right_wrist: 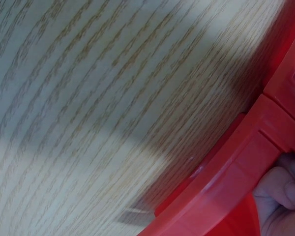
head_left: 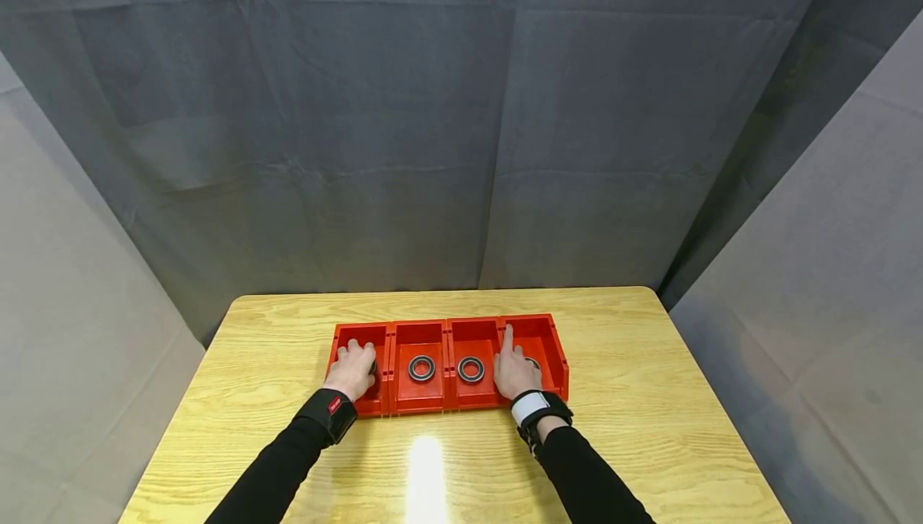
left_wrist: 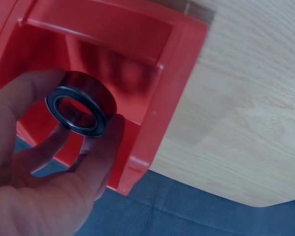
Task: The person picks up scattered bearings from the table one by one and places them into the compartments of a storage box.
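My left hand (head_left: 351,370) is in the far-left compartment of a red plastic bin row (head_left: 421,406). Its thumb and fingers pinch a ring-shaped ball bearing (left_wrist: 56,101), tilted above the compartment's floor in the left wrist view. My right hand (head_left: 515,372) reaches into the far-right compartment. One finger lies straight along the divider while the others bend down. A bearing (head_left: 533,363) shows partly beside those fingers; whether they hold it is hidden. Only a bent thumb or finger (right_wrist: 280,189) at the red wall appears in the right wrist view.
One bearing (head_left: 421,380) lies in the second compartment and another (head_left: 471,380) in the third. The bin row stands on a light wooden table (head_left: 620,428). A grey curtain (head_left: 375,147) hangs behind, with pale fabric panels (head_left: 72,308) at the sides.
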Demonstrator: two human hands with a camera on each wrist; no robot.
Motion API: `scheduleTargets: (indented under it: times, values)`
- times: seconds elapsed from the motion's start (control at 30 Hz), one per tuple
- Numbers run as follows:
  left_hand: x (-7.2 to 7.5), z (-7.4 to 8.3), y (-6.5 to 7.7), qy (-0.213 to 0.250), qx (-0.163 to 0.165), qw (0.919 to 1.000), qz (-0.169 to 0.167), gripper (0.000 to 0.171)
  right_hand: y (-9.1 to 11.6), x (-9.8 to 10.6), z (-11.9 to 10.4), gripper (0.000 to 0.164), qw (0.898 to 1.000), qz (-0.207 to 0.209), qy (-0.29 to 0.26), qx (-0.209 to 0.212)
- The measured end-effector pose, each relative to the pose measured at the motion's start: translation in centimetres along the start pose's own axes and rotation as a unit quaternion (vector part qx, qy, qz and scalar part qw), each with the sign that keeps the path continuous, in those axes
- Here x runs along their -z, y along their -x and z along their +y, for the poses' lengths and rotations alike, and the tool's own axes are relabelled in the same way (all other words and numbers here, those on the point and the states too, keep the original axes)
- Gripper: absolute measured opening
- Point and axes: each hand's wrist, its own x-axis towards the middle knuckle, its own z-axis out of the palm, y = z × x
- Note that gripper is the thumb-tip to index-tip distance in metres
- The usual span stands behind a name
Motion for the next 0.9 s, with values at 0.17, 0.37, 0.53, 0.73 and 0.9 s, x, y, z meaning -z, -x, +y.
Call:
scheduleTargets:
  times: [0.17, 0.37, 0.53, 0.73, 0.9]
  values:
    - [-0.6, 0.0, -0.3, -0.005, 0.008, 0.9999, -0.004, 0.033, 0.1, 0.2, 0.0, 0.071, 1.000, 0.000, -0.001, 0.000]
    - [-1.2, 0.0, -0.6, -0.012, 0.017, 0.9997, -0.009, 0.028, 0.1, 0.2, -0.2, 0.071, 1.000, -0.005, 0.000, -0.003]
    - [-1.6, -0.1, -0.7, -0.009, 0.024, 0.9997, -0.005, 0.026, 0.2, 0.3, -0.3, 0.071, 1.000, -0.001, 0.002, -0.001]
    - [-1.9, -0.2, -0.7, -0.005, 0.034, 0.9994, -0.008, 0.023, 0.2, 0.3, -0.3, 0.070, 1.000, -0.002, 0.001, 0.000]
    - [-2.3, -0.3, -0.8, -0.007, 0.042, 0.9990, -0.016, 0.018, 0.3, 0.4, -0.4, 0.071, 1.000, -0.001, 0.000, 0.001]
